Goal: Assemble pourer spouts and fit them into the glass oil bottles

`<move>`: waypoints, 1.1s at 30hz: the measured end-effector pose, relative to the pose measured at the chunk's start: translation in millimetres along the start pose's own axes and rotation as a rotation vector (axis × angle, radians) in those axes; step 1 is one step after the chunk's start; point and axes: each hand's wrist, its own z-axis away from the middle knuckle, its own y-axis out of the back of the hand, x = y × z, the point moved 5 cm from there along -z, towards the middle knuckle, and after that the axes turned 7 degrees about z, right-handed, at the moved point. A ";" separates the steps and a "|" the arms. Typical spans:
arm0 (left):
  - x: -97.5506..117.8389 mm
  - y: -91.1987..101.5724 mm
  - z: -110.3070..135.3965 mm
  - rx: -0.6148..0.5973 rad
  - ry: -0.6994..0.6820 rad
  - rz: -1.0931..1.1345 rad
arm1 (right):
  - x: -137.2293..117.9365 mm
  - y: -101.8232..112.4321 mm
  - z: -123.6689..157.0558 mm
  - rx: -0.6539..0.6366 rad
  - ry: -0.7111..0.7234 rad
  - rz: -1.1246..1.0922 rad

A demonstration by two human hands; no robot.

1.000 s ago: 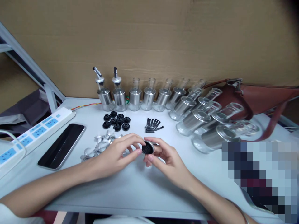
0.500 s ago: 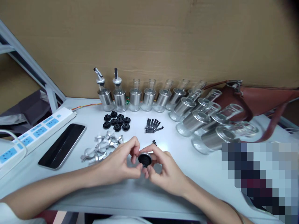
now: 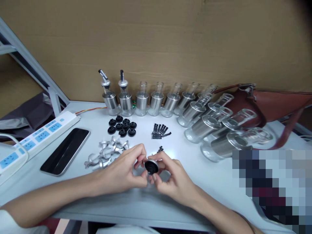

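Note:
Both hands meet over the near middle of the white table (image 3: 136, 204). My right hand (image 3: 170, 180) pinches a small metal spout cap with a black rubber stopper (image 3: 151, 166) set in it. My left hand (image 3: 126, 170) has its fingertips closed on the same cap from the left. Just behind my left hand lies a heap of silver metal spouts (image 3: 106, 153). Farther back are several loose black stoppers (image 3: 122, 126) and a bunch of small black plugs (image 3: 159, 130).
Glass-and-steel dispenser bottles (image 3: 156, 101) stand in a row at the back, two with spouts fitted (image 3: 108, 94); more lie tipped at right (image 3: 219, 130). A phone (image 3: 65, 151) and power strip (image 3: 36, 136) lie at left. A brown bag (image 3: 268, 104) sits at back right.
Both hands drew slightly nearer and lower with the cap. The black stopper now faces more toward me, and my left fingers have closed in on it.

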 end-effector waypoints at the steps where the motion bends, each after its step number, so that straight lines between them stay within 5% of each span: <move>1: 2.1 2.7 0.1 0.017 -0.016 0.015 | -1.2 4.2 -1.1 0.050 0.043 0.014; 7: 13.1 12.1 -0.9 0.084 -0.164 0.100 | -6.9 24.4 -3.1 0.275 0.288 0.129; 20: 19.9 8.0 4.1 -0.010 -0.401 -0.187 | -10.8 24.8 5.4 0.404 0.356 0.234; 25: 10.2 4.7 4.2 -0.050 -0.310 -0.141 | -8.6 26.0 3.7 0.407 0.330 0.261; 29: 1.7 -4.1 12.2 0.036 -0.124 0.106 | -13.5 26.4 0.4 0.247 0.462 0.252; 33: -5.3 -23.5 23.6 0.050 -0.070 0.285 | -4.4 43.1 -5.4 0.187 0.419 0.488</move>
